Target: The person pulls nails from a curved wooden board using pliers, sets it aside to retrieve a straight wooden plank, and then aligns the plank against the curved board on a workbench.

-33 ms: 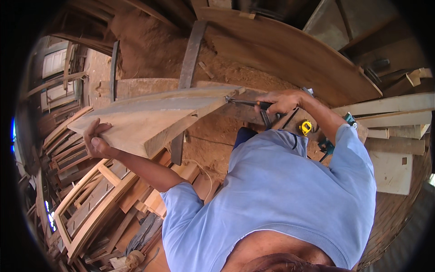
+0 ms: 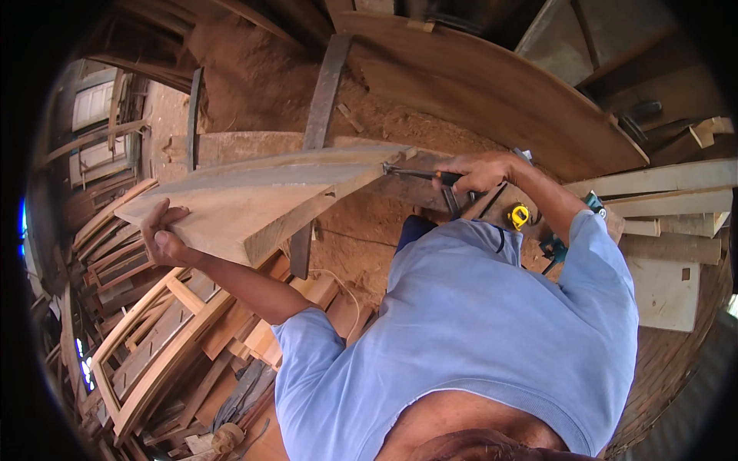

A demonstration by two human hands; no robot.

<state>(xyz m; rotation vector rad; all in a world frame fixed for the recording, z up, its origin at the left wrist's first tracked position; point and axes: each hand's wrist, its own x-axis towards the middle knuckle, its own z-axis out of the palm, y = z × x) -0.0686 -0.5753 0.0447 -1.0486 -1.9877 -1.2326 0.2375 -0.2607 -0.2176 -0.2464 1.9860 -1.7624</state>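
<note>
A thick, pale wooden board (image 2: 223, 207) lies slanting across the supports in front of me, its right end towards my middle. My left hand (image 2: 163, 237) grips its near left edge, fingers curled over the wood. In my right hand (image 2: 480, 170) is a hand tool (image 2: 415, 173) with a dark metal shaft and a black-and-orange grip. The tool's metal head touches the board's right end, or is very close to it; its exact kind is hard to make out. My right fingers are wrapped round the grip.
A yellow tape measure (image 2: 519, 216) and a teal power tool (image 2: 553, 248) lie beside my right side. Dark upright bars (image 2: 327, 92) stand by the board. A pale wooden frame (image 2: 154, 353) and stacked timber are on the left. A long brown panel (image 2: 492, 92) leans beyond.
</note>
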